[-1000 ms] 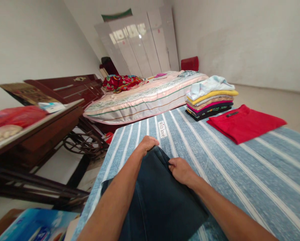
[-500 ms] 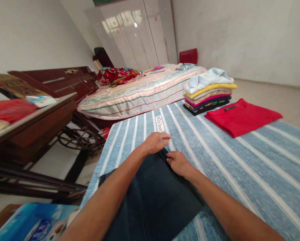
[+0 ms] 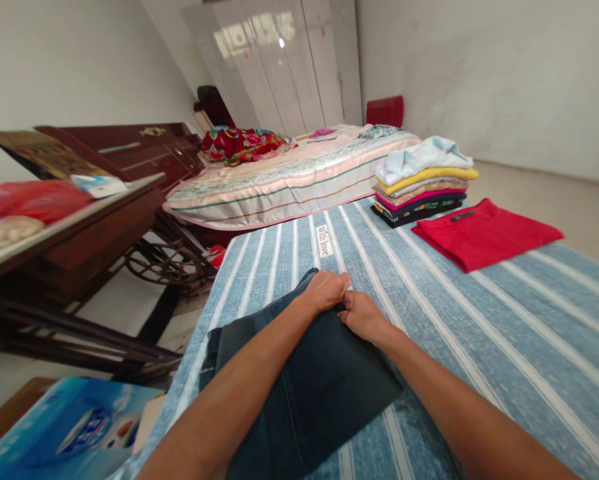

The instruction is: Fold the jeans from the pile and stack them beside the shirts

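Observation:
Dark blue jeans (image 3: 324,393) lie doubled over on a striped blue cloth (image 3: 429,320), with a long seam running down the middle. At their far edge my left hand (image 3: 328,291) is closed on the fabric, knuckles up. Close beside it, almost touching, my right hand (image 3: 364,317) pinches the same edge near the corner. The fingertips of both hands are partly hidden. My left forearm passes over the jeans and covers part of them.
A folded red shirt (image 3: 489,233) lies at the right, beside a stack of folded clothes (image 3: 419,183). Beyond is a bed (image 3: 279,193). A wooden sewing table (image 3: 79,247) stands at the left, with a blue box (image 3: 79,427) below.
My left hand has moved slightly right and closed on the fabric, its fingers no longer stretched out. The hands are closer together. The jeans' far left edge now shows past my left wrist.

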Demonstrator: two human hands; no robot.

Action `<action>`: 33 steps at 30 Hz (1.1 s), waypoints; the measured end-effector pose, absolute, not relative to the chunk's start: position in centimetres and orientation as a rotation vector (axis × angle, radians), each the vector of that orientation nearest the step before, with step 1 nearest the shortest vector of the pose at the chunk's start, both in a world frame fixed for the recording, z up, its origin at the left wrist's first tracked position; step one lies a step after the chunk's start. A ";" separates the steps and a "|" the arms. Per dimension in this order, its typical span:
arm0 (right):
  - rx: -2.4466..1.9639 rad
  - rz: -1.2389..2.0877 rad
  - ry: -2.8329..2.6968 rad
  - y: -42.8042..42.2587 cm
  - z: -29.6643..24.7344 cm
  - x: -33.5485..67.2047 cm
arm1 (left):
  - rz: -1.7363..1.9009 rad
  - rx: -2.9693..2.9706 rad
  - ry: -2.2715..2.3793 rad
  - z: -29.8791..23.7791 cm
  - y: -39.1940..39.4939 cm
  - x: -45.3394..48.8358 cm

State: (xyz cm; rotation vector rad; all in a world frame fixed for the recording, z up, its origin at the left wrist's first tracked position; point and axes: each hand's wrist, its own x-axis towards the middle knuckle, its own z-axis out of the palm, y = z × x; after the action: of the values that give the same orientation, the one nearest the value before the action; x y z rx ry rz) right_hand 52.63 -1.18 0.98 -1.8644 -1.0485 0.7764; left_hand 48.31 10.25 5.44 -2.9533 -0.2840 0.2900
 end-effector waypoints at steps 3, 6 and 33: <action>-1.935 0.814 -1.055 -2.6 1.2 52.6 | 0.290 -2.938 -0.305 5.0 9.9 48.6; -1.964 0.968 -1.051 -4.6 1.0 52.3 | 0.285 -2.938 -0.321 4.8 9.8 48.8; -2.083 0.862 -1.253 -9.4 1.0 51.6 | 0.293 -2.906 -0.411 3.2 9.1 50.0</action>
State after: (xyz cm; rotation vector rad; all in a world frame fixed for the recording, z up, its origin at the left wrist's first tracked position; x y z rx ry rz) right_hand 51.57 -9.40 1.04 -2.0828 -1.2532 0.8617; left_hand 50.01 9.10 3.24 -2.9060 -0.4106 0.2929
